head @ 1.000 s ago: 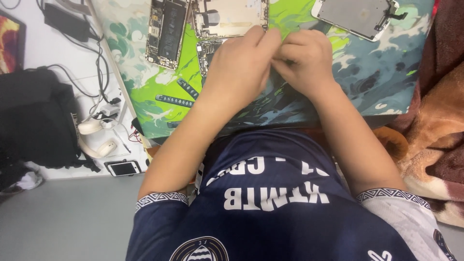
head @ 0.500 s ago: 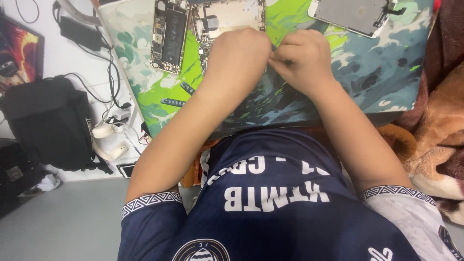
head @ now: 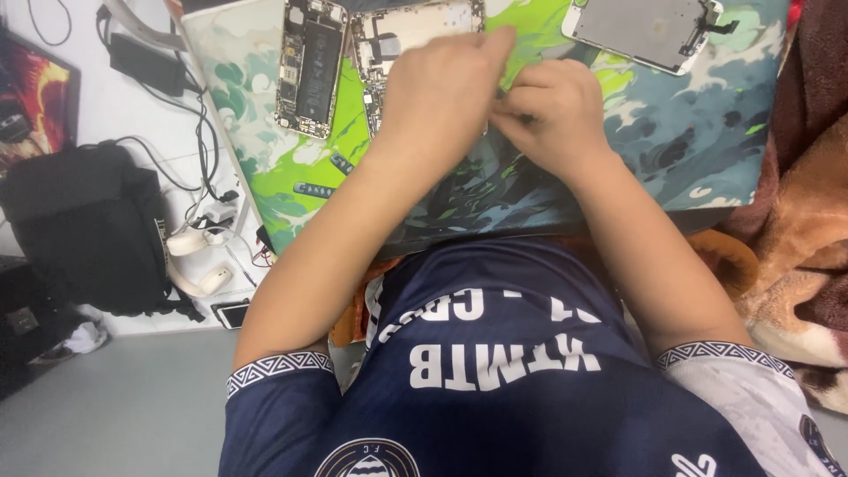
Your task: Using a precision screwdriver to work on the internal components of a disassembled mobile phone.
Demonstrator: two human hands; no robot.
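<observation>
Your left hand [head: 442, 93] lies knuckles up over the lower half of the opened silver phone housing with its exposed circuit board [head: 415, 26], fingers curled and drawn together at the tips; what they pinch, if anything, is hidden beneath the hand. Your right hand [head: 552, 110] sits just beside it, touching it at the fingertips, fingers bent and bunched inward; whether it grips a part or a tool cannot be told from this view. Both hands meet over the near edge of that housing, which rests on the green, teal and white marbled work mat [head: 671, 132] covering the tabletop. To the left of the housing, near your left hand but apart from it, lies a second opened phone body with a long black battery [head: 309, 66], set upright along the mat. Two small dark strip-shaped parts [head: 322, 181] lie on the green area of the mat below that second body. At the far right corner of the mat sits a detached grey screen panel with a black flex cable [head: 649, 31], well apart from both hands. Off the mat to the left, a black bag [head: 84, 230] rests on the white surface, with black and white cables [head: 199, 185] running beside it. A brown and tan blanket [head: 808, 230] lies at the right edge.
</observation>
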